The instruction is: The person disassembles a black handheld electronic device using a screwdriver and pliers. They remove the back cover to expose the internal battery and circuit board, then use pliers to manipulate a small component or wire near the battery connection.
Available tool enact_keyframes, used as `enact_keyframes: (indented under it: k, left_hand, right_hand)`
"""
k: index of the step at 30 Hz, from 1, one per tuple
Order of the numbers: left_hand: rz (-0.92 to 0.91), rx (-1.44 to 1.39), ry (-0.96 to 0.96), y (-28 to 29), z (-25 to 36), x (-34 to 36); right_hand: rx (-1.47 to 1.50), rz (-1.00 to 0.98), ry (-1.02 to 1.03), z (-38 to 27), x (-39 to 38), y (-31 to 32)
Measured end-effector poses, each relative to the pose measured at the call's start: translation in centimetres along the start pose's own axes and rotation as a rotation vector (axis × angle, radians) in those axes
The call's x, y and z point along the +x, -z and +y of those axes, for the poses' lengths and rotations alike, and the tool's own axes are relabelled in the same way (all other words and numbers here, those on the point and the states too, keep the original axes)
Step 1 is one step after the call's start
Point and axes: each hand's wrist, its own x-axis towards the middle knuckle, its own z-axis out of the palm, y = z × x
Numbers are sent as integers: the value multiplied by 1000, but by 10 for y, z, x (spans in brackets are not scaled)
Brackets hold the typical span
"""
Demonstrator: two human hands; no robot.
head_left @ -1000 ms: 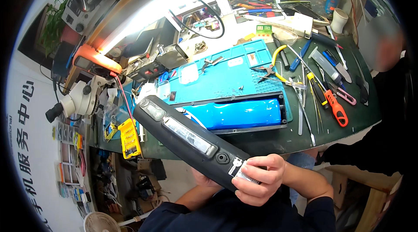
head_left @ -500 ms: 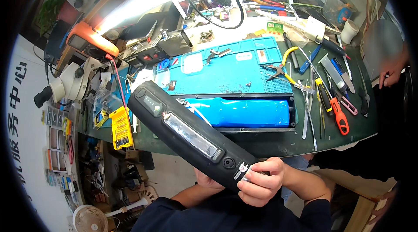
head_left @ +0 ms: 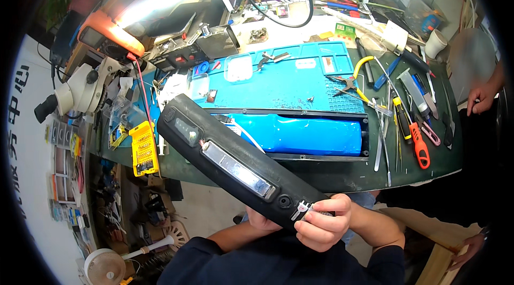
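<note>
A long black battery case cover point(head_left: 257, 162) slants across the front of the bench, its far end up at the left. A silvery strip point(head_left: 238, 170) runs along its middle, with a small light panel point(head_left: 186, 132) above and a round port point(head_left: 285, 201) below. My right hand point(head_left: 324, 224) is closed on the near end, fingers over a white plug-shaped mark. Under the cover, my left hand point(head_left: 262, 221) supports it, its fingers mostly hidden. Behind it, a blue-wrapped battery pack point(head_left: 316, 134) lies in a black tray-like case half point(head_left: 300, 157), a white lead at its left.
A blue work mat point(head_left: 257, 89) lies behind, bearing a clear box and yellow-handled pliers point(head_left: 360, 73). Screwdrivers, including a red-handled one point(head_left: 421, 151), tweezers and knives lie right. A yellow bit set point(head_left: 143, 148), microscope point(head_left: 75, 89) and orange multimeter point(head_left: 110, 38) stand left. Another person's hand point(head_left: 482, 97) is at right.
The view has shifted slightly, so the bench appears a little to the right. The cover has tilted a little and its strip catches more light. Both hands keep their places on it.
</note>
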Motion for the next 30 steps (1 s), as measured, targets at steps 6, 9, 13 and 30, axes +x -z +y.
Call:
enact_keyframes:
  k: [6,9,13,30]
  left_hand:
    - [-220,-74,464,27,3,-22]
    - [-131,-203,771,27,5,-33]
    - [4,-389,1086,27,12,-30]
    - [-185,-177,797,28,2,-35]
  right_hand:
    - [11,2,-14,0,-1,0]
    - [13,7,-14,1,0,-1]
    - [18,15,-18,1,-1,-1]
    - [21,13,-25,1,0,-1]
